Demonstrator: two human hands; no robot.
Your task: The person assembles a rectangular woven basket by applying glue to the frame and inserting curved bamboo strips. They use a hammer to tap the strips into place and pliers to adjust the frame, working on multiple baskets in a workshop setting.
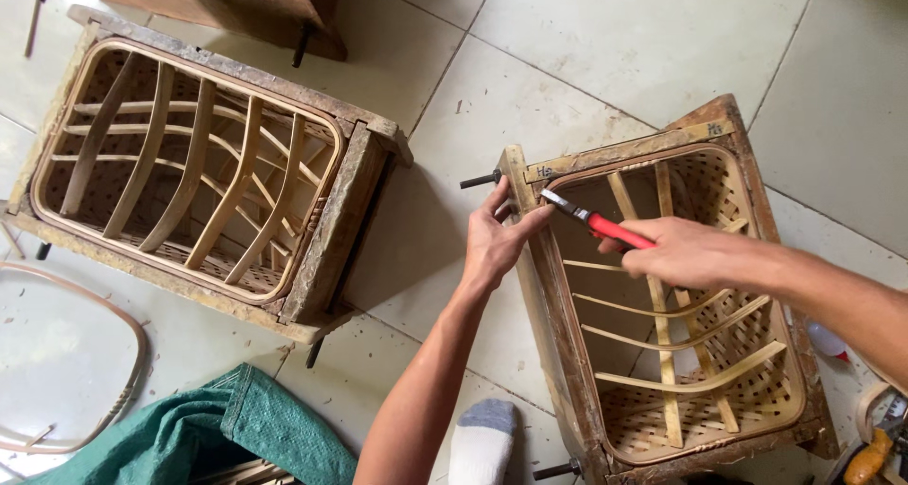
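Bamboo basket (700, 353), half woven, sits inside a worn wooden mould frame (558, 286) on the tiled floor (605, 50), right of centre in my head view. My left hand (497, 234) presses on the frame's upper left corner, thumb and fingers pinched at the basket rim where the tool tip meets it. My right hand (686, 251) has its grip closed around red-handled pliers (591, 218), whose dark nose points left and touches the rim at that same corner. A second wooden frame with a basket (203, 159) lies well apart to the left. Below it lie a green woven sack (222, 433) and a loose bamboo hoop (128, 329). My socked foot (484, 442) rests just beside the near frame.
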